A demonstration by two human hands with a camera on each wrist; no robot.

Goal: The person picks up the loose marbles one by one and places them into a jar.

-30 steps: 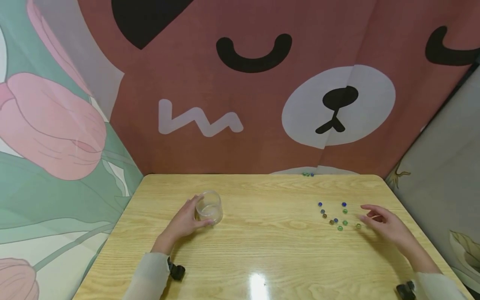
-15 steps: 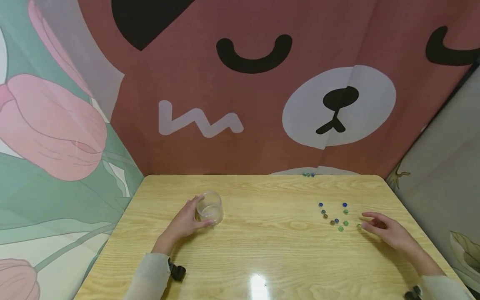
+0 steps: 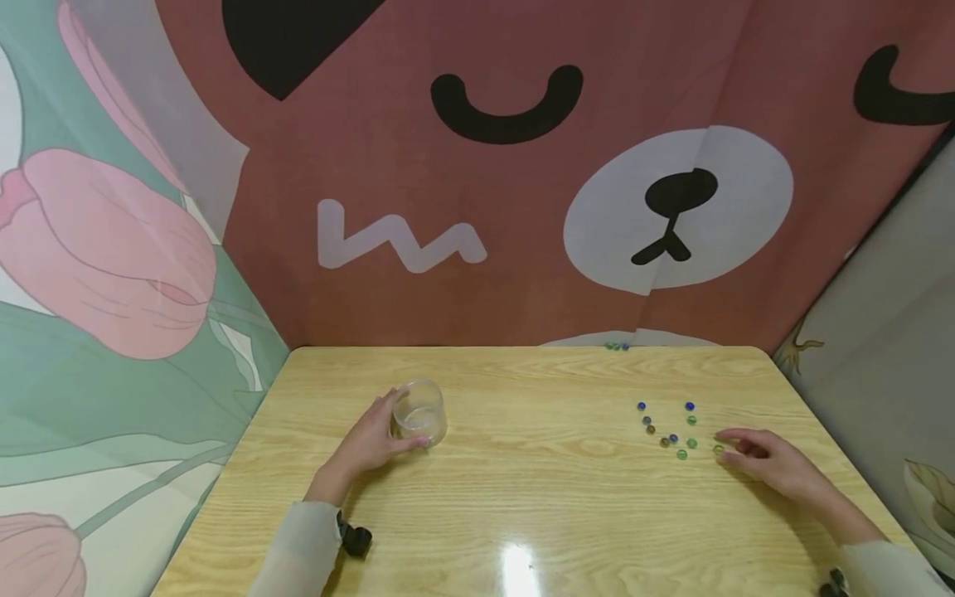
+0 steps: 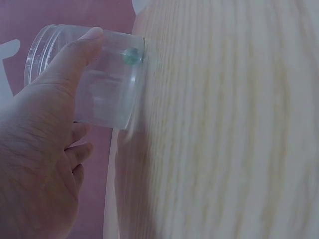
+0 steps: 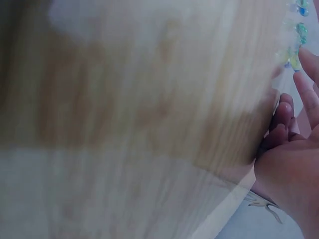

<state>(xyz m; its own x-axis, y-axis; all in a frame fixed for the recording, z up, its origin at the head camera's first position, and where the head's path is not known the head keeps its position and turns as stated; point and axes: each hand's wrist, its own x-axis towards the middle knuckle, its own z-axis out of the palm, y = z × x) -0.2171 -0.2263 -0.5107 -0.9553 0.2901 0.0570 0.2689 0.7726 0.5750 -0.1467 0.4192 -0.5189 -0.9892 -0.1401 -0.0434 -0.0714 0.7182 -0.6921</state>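
Clear, round, open-topped plastic jar (image 3: 420,414) stands upright on the pale wood-grain worktop (image 3: 537,489); all places below are taken from it. Well to its right: small round glass-looking beads in blue, green and brown (image 3: 673,438), loosely scattered. The one farthest right of the jar, a translucent green bead (image 3: 719,449), sits at the right hand's fingertips.

Step in hand, by my reading: a pinch on that bead. Best done low, thumb and index coming in from opposite sides at the bead's widest part, squeezing lightly; smooth and round, it could squirt away if pressed off-centre. Nearest neighbours lie on its jar side, so a sweep towards the jar risks knocking them. Lift straight up first. Jar wants only steady, gentle pressure.

Pose: right hand (image 3: 772,464) comes in low from the bead's far side, palm turned jarwards, thumb and index parted, other fingers bent; contact with the bead cannot be told. Left hand (image 3: 370,439) grips the jar from its left, thumb along the near wall, fingers behind.

Left wrist view shows a green round spot low in the jar's outline; inside or behind, cannot tell.
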